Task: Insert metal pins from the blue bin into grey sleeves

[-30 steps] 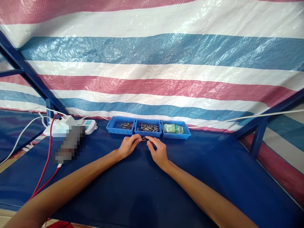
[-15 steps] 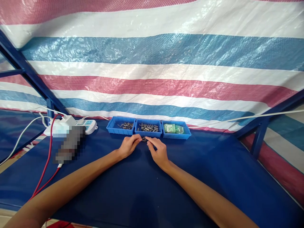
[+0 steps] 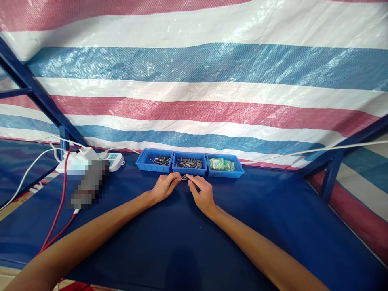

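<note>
My left hand [image 3: 164, 186] and my right hand [image 3: 202, 192] meet over the blue table cover, just in front of the middle tray. Both pinch a small dark metal part [image 3: 184, 177] between their fingertips; it is too small to name. Behind them stand three blue trays in a row: the left tray [image 3: 154, 161] holds thin metal pins, the middle tray [image 3: 189, 163] holds short dark cylinders, and the right tray [image 3: 224, 165] holds small green packets.
A white power strip [image 3: 91, 159] with white and red cables lies at the far left, beside a blurred dark object [image 3: 87, 184]. A striped tarpaulin [image 3: 194, 81] closes the back. Blue frame bars [image 3: 330, 176] rise at the right and left.
</note>
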